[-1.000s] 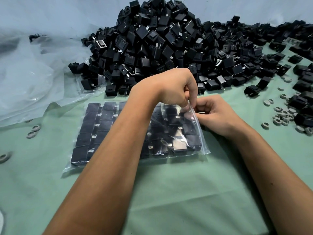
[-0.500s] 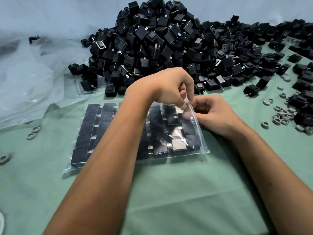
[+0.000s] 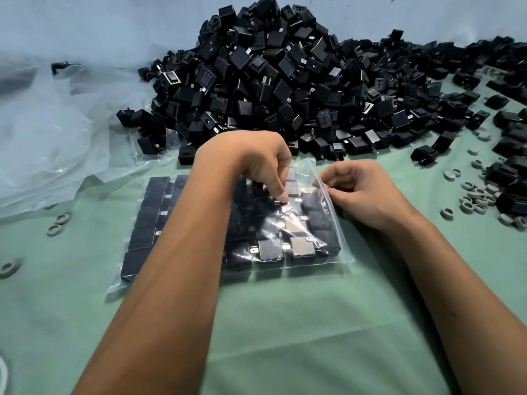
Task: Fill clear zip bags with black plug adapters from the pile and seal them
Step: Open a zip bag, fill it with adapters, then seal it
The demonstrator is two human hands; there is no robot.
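Head view is looking down over both forearms at the bag, lying flat on the green cloth and packed with rows of adapters. Left hand is reaching across it, fingers curled down, one fingertip pressing on the film near the mouth; whether it is pinching anything, I cannot tell. Right hand is pinching the open right edge of the bag, lifting the thin plastic a little.

Judging by the load, this bag is going to be heavy and floppy: soft, slick film over hard blocks that may shift. Best hold looks like the zip strip at the right edge, pinched and run along, with the body left resting on the cloth.

Near side of the cloth is giving open room toward the person. Right of the bag, loose grey rings and stray adapters are crowding in. Left, crumpled clear plastic is lying near. Farther back, the pile is sitting just beyond the bag's far edge, leaving little room there.
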